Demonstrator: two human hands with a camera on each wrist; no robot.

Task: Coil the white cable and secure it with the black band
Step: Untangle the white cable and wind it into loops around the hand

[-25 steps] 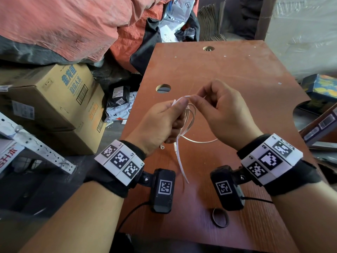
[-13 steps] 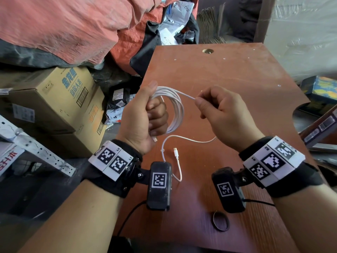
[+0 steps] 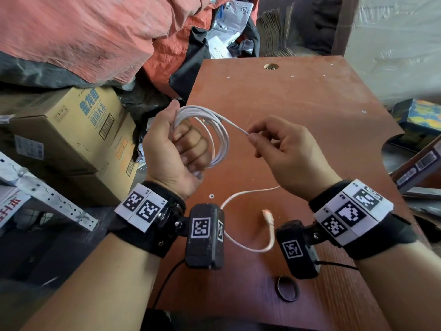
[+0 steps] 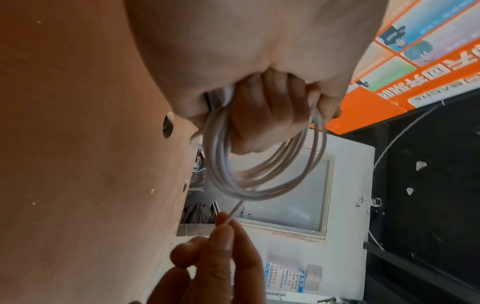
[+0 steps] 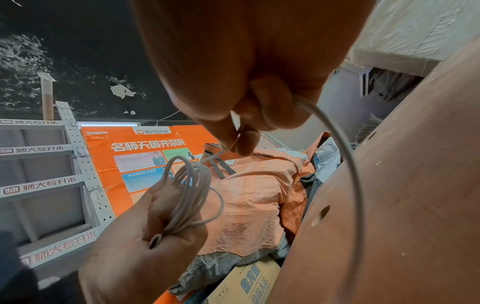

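Note:
My left hand (image 3: 176,151) is a fist around several loops of the white cable (image 3: 220,137), held upright above the brown table's left edge; the loops show as a ring (image 4: 262,170) in the left wrist view and as a bundle (image 5: 192,193) in the right wrist view. My right hand (image 3: 284,151) pinches the strand running off the coil between thumb and forefinger (image 4: 221,230). The loose tail hangs from it, curves over the table and ends in a plug (image 3: 268,215) between my wrists. The black band (image 3: 288,288) lies flat on the table near its front edge, untouched.
The brown table (image 3: 310,115) has round holes (image 3: 271,66) at the back. Cardboard boxes (image 3: 78,130) and a perforated metal rail (image 3: 47,197) stand to the left, orange sacks (image 3: 95,32) behind them. Boxes and clutter (image 3: 420,115) crowd the right edge.
My left hand rose and turned upright with the coil, which gained loops. The right hand slid further down the strand, and the loose tail on the table grew shorter.

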